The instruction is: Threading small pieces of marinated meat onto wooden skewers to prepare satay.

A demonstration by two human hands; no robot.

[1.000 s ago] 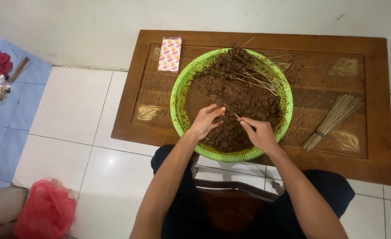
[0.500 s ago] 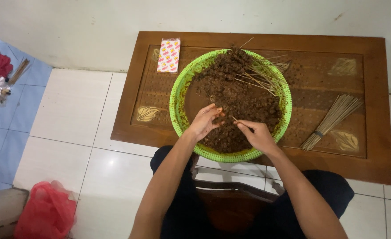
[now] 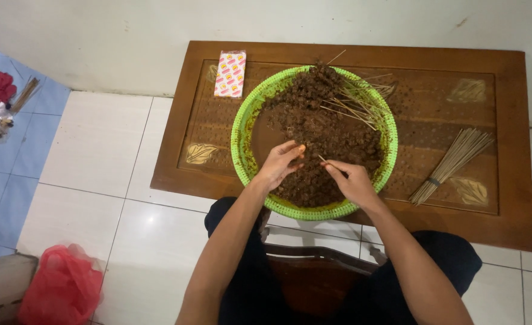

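A round green basin (image 3: 245,127) sits on a low wooden table (image 3: 507,204) and holds a heap of dark brown meat pieces (image 3: 314,129). Several filled skewers (image 3: 356,102) lie across its far side. My right hand (image 3: 351,180) pinches a thin bamboo skewer (image 3: 322,159) whose tip points up and left. My left hand (image 3: 280,162) rests on the meat at the near left, fingers curled around a small piece close to that tip.
A bundle of bare bamboo skewers (image 3: 452,165) tied with a band lies on the table's right. A small patterned packet (image 3: 230,73) lies at the far left corner. On the tiled floor, a red plastic bag (image 3: 61,289) sits near left, beside a box corner.
Both hands stayed over the near part of the basin. The left hand's fingers shifted a little on the meat, closer to the skewer tip.
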